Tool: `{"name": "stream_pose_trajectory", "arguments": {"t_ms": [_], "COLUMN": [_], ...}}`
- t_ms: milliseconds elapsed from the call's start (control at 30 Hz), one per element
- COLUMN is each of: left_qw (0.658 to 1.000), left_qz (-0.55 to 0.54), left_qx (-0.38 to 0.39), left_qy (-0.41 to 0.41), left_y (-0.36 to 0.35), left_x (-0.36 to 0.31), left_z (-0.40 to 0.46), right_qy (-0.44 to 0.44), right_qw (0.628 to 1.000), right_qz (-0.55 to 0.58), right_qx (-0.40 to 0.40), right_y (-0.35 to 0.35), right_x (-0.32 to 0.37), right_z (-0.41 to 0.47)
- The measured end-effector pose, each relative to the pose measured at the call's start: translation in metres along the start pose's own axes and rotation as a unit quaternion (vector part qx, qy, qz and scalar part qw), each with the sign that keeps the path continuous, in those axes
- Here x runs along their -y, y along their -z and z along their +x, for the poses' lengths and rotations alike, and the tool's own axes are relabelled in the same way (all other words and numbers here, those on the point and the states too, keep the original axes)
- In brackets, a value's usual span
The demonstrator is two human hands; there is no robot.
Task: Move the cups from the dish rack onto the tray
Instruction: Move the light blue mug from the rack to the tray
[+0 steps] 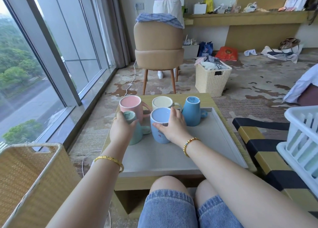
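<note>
- Head view: left hand [121, 129] grasps the mint cup [136, 134]; right hand [172, 126] grasps the blue cup [160, 124] on the tray [223, 141].
- Cups crowd together; a careless release could knock the pink cup [131, 107].

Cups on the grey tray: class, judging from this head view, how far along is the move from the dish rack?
Done: five cups stand on the grey tray, including the pink cup, cream cup and inverted blue cup.
In hand: the left hand grips the inverted mint cup; the right hand holds the lavender cup.
Left: the white plastic dish rack shows no cups.
</note>
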State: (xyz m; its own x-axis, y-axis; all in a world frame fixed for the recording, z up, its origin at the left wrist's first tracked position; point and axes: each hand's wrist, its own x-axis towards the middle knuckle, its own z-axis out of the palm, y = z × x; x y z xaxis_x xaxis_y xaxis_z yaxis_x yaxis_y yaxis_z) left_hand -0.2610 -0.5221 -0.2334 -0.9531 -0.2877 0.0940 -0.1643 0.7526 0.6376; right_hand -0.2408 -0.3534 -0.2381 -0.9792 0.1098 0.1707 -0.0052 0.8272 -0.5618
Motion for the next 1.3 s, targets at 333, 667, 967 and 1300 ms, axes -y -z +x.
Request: {"name": "stream_pose_trajectory", "arguments": {"t_ms": [333,667,967,1300], "left_qw": [0.999,0.999,0.983,0.925], "left_qz": [-0.009,-0.037,-0.056,-0.105], "left_qx": [-0.011,0.034,-0.059,0.062], "left_qy": [-0.037,-0.018,-0.162,-0.36], "left_y": [-0.003,-0.001,0.021,-0.008], "left_x": [0.01,0.008,-0.066,-0.208], "left_z": [0.002,-0.01,-0.064,-0.18], "right_qy": [0.004,0.009,0.079,0.062], "right_qw": [0.999,0.999,0.995,0.972], "right_qz": [0.036,0.023,-0.038,-0.039], "right_qx": [-0.025,0.021,-0.04,-0.224], "right_y": [-0.003,-0.001,0.049,0.189], "right_x": [-0.001,-0.008,-0.033,-0.079], "right_z": [-0.002,-0.006,-0.059,-0.125]}}
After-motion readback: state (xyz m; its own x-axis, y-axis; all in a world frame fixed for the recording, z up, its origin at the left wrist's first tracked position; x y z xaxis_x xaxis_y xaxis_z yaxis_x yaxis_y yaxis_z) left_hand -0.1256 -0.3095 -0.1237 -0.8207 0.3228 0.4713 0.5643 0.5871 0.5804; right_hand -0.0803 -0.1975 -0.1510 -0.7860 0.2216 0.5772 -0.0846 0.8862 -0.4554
